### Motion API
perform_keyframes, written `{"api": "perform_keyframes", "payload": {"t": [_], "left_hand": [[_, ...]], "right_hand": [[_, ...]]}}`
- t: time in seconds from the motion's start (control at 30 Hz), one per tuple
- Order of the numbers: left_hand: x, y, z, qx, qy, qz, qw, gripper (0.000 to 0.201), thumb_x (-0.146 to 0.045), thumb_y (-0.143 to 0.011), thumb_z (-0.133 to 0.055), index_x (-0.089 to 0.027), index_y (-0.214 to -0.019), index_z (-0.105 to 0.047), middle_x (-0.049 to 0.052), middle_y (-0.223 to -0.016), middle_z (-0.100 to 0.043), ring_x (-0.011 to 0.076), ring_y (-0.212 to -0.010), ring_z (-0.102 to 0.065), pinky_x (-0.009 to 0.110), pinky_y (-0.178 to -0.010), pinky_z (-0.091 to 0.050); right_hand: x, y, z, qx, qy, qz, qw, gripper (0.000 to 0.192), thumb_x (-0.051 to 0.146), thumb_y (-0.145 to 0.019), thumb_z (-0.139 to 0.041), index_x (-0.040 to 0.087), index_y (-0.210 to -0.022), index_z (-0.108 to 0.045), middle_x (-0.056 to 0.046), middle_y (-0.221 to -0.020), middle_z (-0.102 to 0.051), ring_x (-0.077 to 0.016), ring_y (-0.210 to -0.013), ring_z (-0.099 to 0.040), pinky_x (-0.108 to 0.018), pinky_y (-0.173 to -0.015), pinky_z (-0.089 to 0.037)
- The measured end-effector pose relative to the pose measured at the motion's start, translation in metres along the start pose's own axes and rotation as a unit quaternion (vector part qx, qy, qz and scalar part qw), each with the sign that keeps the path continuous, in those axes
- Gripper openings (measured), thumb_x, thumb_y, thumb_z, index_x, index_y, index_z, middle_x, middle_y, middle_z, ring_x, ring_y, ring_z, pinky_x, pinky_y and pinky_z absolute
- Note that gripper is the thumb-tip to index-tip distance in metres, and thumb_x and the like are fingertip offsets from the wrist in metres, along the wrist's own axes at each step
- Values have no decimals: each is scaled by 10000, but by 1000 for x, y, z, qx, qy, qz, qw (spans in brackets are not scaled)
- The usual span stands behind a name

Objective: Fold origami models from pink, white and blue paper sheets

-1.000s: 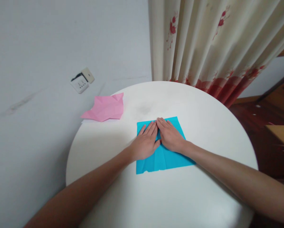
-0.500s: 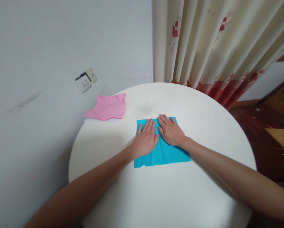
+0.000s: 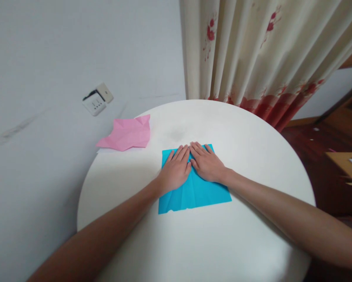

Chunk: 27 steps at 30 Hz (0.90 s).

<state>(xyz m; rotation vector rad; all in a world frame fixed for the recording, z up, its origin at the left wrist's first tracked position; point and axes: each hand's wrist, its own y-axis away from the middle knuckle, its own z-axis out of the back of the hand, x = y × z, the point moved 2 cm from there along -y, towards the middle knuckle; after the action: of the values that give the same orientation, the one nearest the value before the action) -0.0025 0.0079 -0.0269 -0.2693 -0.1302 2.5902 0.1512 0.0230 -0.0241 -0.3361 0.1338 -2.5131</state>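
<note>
- Near: a round white table (image 3: 193, 243) fills the lower frame; both bare forearms reach across it from the near edge.
- Centre: a creased turquoise paper sheet (image 3: 199, 192) lies flat on the table, its near edge slightly uneven and fold lines running near to far.
- Left hand (image 3: 174, 172): flattened palm-down on the left far part of the sheet, fingers extended, gripping nothing.
- Right hand (image 3: 207, 164): likewise spread flat on the right far part, touching the left hand at the fingers; no grasp.
- Step in hand, by judgement: pressing a fold flat along the sheet's far edge. The next move probably calls for sliding the fingertips outward along that edge while keeping the sheet from shifting.
- Far left: a crumpled pink paper piece (image 3: 126, 135) rests at the table's rim, well apart.
- Far: a white wall socket (image 3: 97, 100) on the grey wall; a cream curtain with red flowers (image 3: 252, 55) to the right.
</note>
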Motion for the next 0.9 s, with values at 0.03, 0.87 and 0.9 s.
{"api": "perform_keyframes", "payload": {"t": [0.03,0.87,0.9], "left_hand": [[0,0,0,-2,2,4,1000,557,-326,-998,-286,-112,-1512,-292,149,-1584,-290,272,-1491,-192,509,-1200,-163],[-2,0,4,25,-29,34,999,565,-338,-1007,-294,-115,-1525,-273,83,-1608,-243,261,-1496,-171,483,-1210,-191],[-2,0,4,25,-29,34,999,564,-339,-1007,-293,-117,-1525,-274,81,-1608,-244,262,-1496,-172,486,-1209,-192]], "right_hand": [[0,0,0,-1,0,-1,1000,582,346,-1007,-266,62,-1514,-311,-162,-1586,-272,-275,-1483,-211,-502,-1190,-172],[-5,2,2,-2,15,-58,998,569,421,-1008,-306,168,-1516,-344,-133,-1602,-257,-292,-1480,-214,-505,-1178,-185],[-6,2,3,0,16,-67,998,568,426,-1009,-298,175,-1517,-344,-132,-1603,-254,-293,-1481,-212,-506,-1177,-186]]}}
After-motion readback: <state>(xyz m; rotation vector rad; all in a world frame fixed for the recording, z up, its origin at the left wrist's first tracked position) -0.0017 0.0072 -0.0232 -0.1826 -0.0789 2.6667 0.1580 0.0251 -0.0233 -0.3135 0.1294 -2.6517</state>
